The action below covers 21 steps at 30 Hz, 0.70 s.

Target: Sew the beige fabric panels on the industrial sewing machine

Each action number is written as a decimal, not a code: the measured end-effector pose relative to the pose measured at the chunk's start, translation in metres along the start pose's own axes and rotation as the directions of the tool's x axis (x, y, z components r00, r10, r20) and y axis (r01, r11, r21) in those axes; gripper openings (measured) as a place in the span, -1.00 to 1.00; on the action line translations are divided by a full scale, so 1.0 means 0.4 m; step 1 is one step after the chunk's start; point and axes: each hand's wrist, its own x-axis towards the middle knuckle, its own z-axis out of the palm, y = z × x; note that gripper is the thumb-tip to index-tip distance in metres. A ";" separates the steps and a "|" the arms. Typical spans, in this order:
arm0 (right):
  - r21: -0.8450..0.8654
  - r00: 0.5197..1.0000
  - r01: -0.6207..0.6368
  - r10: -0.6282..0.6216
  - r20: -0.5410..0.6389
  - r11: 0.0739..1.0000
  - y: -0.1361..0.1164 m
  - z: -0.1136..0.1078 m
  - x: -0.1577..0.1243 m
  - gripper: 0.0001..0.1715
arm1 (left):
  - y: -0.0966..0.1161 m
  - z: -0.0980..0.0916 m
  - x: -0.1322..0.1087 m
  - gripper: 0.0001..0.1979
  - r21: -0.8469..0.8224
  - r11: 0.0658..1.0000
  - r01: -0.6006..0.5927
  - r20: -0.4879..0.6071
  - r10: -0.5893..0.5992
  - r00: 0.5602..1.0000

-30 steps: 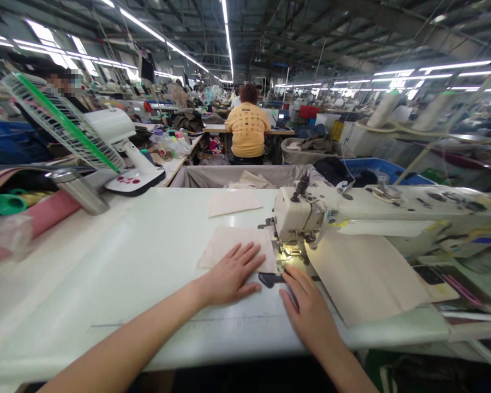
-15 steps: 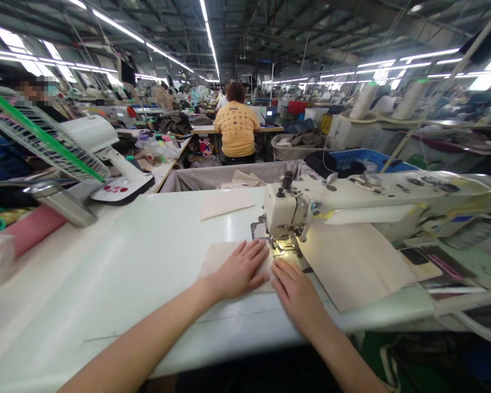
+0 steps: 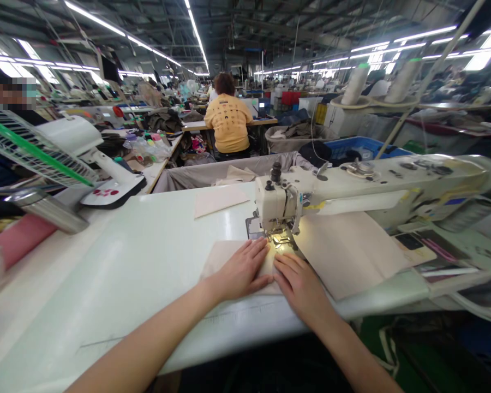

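Note:
A beige fabric piece lies flat on the sewing table, its right edge close to the needle of the sewing machine. My left hand rests on this piece, palm down with fingers stretched toward the lit needle plate. On the piece's right edge, just in front of the presser foot, my right hand lies with its fingers extended. The fingertips of both hands are a short gap apart. A larger beige fabric panel is spread under the machine arm, right of my right hand.
Behind my left hand lies another beige fabric piece. A fan and a steel flask stand at the left. Thread cones rise behind the machine. A cloth-lined bin is beyond the table; a co-worker sits farther off.
The whole view has shifted slightly, so the surroundings appear a little further left and higher. Both hands stay on the fabric by the needle, with hardly any movement.

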 end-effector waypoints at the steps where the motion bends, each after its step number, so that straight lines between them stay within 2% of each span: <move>1: 0.004 1.000 -0.001 0.001 0.003 1.000 0.001 -0.001 0.002 -0.68 | -0.002 0.000 0.002 -0.28 0.003 1.000 -0.005 -0.002 0.005 1.000; 21: -0.034 1.000 -0.007 0.007 0.003 0.999 0.000 0.003 0.013 -0.68 | -0.020 0.005 0.010 -0.28 0.019 1.000 -0.010 -0.012 0.010 1.000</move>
